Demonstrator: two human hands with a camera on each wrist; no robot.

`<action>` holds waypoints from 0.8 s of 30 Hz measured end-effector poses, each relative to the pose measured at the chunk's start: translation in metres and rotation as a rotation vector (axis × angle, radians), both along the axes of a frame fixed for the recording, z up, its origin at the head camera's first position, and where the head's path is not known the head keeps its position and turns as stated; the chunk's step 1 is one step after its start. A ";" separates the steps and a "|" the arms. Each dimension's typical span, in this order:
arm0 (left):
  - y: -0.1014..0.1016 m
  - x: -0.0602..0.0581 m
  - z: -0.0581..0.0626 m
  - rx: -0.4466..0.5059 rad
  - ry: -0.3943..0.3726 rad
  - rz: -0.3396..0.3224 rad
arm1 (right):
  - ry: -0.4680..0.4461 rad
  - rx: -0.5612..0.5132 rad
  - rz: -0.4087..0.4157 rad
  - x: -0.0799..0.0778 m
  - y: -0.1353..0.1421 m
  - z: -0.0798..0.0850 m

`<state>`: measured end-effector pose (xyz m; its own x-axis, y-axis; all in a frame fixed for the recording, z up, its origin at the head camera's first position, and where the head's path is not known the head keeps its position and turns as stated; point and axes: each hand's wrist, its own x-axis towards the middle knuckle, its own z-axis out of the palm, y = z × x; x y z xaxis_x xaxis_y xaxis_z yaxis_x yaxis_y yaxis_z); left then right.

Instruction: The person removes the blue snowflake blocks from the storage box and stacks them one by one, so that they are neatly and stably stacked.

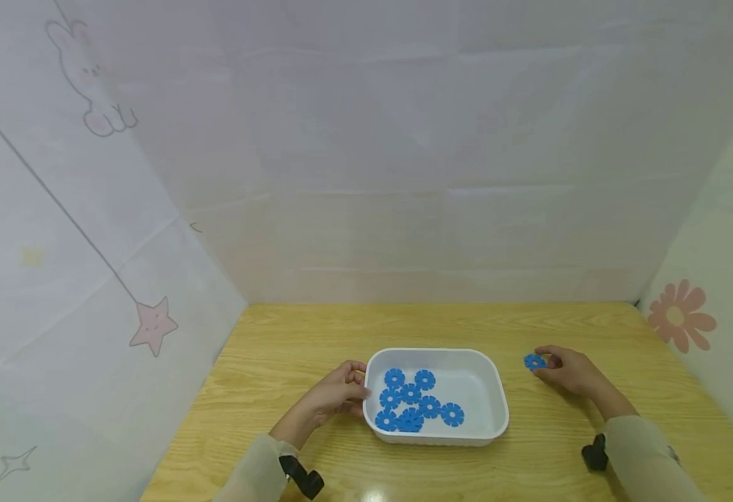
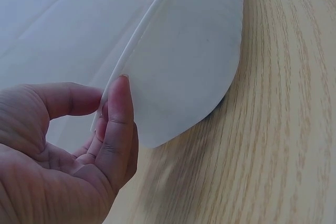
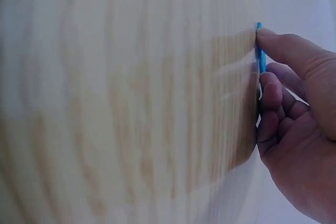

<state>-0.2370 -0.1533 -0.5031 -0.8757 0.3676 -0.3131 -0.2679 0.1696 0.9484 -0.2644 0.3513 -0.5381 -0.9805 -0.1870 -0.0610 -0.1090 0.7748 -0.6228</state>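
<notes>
A white plastic tray (image 1: 490,390) with rounded corners stands on the wooden table, several blue notched flower-shaped discs (image 1: 430,406) lying toward its left side. My left hand (image 1: 336,394) pinches the tray's left rim between thumb and fingers; in the left wrist view the fingers press the wall (image 2: 184,51) from outside. Off to the right of the tray, my right hand (image 1: 570,373) has its thumb and index finger at the edges of a single blue disc (image 1: 532,361). The right wrist view shows that disc edge-on, right at the tabletop, the other fingers curled beside it.
The wooden table (image 1: 316,328) reaches back to a pale cloth wall (image 1: 354,174). Printed cloth sides with a star (image 1: 153,325) and a flower (image 1: 682,316) close it in on the left and right. Black straps (image 1: 304,478) sit around both sleeves.
</notes>
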 end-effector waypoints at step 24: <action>-0.001 -0.001 -0.001 0.015 -0.019 -0.001 | 0.199 -0.268 0.236 0.022 -0.104 0.050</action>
